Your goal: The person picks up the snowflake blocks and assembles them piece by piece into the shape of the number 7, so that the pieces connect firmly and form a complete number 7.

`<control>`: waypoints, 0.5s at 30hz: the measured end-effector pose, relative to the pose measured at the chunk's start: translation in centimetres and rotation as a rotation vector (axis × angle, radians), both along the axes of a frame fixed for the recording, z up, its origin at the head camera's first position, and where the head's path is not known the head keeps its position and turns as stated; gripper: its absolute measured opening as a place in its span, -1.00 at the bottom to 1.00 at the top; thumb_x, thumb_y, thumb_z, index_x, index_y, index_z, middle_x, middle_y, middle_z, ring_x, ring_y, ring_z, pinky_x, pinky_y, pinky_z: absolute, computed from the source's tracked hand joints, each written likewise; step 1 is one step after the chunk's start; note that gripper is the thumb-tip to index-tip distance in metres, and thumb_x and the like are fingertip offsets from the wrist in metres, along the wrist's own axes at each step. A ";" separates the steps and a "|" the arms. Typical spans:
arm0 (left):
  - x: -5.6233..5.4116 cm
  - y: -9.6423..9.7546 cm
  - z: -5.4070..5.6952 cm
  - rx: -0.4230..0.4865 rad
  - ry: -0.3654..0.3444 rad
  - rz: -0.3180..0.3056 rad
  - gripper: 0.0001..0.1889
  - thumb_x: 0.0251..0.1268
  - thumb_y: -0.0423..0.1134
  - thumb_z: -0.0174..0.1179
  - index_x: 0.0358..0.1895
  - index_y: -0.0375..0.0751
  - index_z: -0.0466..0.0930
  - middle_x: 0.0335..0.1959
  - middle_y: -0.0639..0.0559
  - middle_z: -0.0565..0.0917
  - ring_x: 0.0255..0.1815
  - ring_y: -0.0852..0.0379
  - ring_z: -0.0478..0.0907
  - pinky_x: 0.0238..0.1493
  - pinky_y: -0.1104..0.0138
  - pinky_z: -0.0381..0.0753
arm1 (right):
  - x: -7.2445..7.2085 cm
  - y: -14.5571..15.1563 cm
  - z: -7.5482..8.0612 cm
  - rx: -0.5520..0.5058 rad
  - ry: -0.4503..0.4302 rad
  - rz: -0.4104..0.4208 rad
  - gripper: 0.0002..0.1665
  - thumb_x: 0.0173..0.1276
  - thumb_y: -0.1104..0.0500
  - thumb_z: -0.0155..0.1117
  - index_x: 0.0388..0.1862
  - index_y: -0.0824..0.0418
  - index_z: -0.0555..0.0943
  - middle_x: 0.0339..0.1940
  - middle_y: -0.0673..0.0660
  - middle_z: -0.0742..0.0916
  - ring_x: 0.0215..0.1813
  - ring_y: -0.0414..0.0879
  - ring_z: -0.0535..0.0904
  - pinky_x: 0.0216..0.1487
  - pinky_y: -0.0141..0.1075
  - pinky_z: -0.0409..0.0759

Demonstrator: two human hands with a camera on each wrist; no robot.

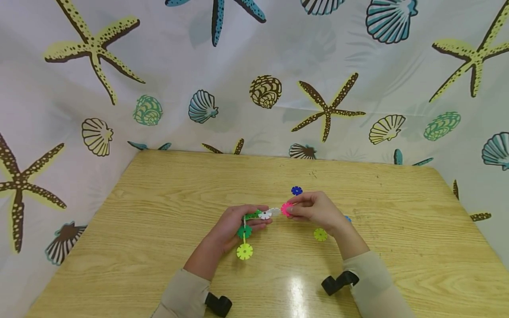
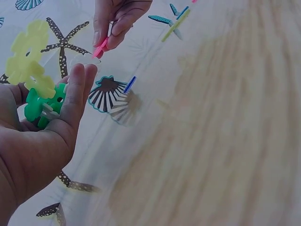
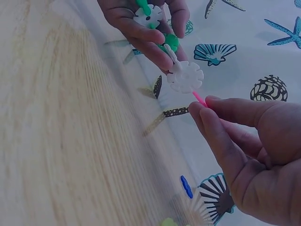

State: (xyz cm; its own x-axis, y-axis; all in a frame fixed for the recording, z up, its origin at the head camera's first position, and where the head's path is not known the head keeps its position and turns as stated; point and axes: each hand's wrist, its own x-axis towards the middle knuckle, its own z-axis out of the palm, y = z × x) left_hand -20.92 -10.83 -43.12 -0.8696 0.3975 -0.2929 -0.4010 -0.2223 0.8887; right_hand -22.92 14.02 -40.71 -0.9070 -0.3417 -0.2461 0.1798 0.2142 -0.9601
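Two bare hands working on small notched plastic discs, the head view giving the overall layout. The left hand, just left of and below the centre of the frame, grasps a chain of joined discs between thumb and fingers. From the lower end of the chain hangs a yellow disc; green and white pieces follow upward, and a translucent white disc forms the end that points right. The right hand, right of centre, pinches a pink disc in its fingertips. In the right wrist view the pink disc is seen edge-on, meeting the lower right rim of the translucent white disc; whether their notches interlock cannot be told. Three loose discs lie near the right hand: a dark blue disc above it, a yellow-green disc below it, and a light blue disc partly hidden behind the wrist. The wood-grain table fills the lower half of the frame; a pale cloth printed with starfish and shells fills the upper half. Beige sleeves enter at the bottom edge, each bearing a black device at the wrist.
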 end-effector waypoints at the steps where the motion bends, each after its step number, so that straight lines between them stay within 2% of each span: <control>1: 0.0 0.0 0.0 -0.001 0.000 0.001 -0.56 0.55 -0.21 -0.07 0.27 -0.48 0.49 0.41 -0.31 0.39 0.15 -0.06 0.67 0.18 0.27 0.67 | 0.0 0.0 0.0 -0.002 -0.002 0.001 -0.64 0.41 0.34 0.27 0.13 0.49 0.58 -0.09 0.27 0.78 -0.15 -0.13 0.76 0.09 -0.07 0.72; 5: 0.0 0.1 0.0 -0.005 0.000 0.002 -0.56 0.54 -0.20 -0.06 0.26 -0.48 0.50 0.41 -0.31 0.40 0.14 -0.06 0.68 0.17 0.27 0.67 | 0.0 -0.1 0.0 -0.008 -0.003 0.009 -0.63 0.41 0.34 0.27 0.14 0.48 0.58 -0.06 0.28 0.77 -0.13 -0.11 0.76 0.10 -0.07 0.72; 10: 0.0 0.1 0.1 -0.012 0.007 -0.003 -0.56 0.55 -0.21 -0.07 0.26 -0.48 0.49 0.40 -0.31 0.41 0.10 -0.02 0.70 0.19 0.26 0.66 | 0.0 -0.2 0.0 0.019 0.009 0.011 -0.64 0.39 0.34 0.29 0.13 0.46 0.60 -0.15 0.21 0.77 -0.16 -0.10 0.76 0.07 -0.08 0.74; 15: 0.0 0.1 0.0 -0.014 0.015 -0.006 -0.56 0.56 -0.22 -0.09 0.27 -0.50 0.48 0.39 -0.32 0.42 0.10 -0.01 0.70 0.18 0.26 0.66 | 0.0 -0.4 -0.1 0.040 0.021 0.014 -0.64 0.38 0.33 0.31 0.11 0.46 0.61 -0.15 0.23 0.77 -0.14 -0.01 0.77 0.03 -0.10 0.75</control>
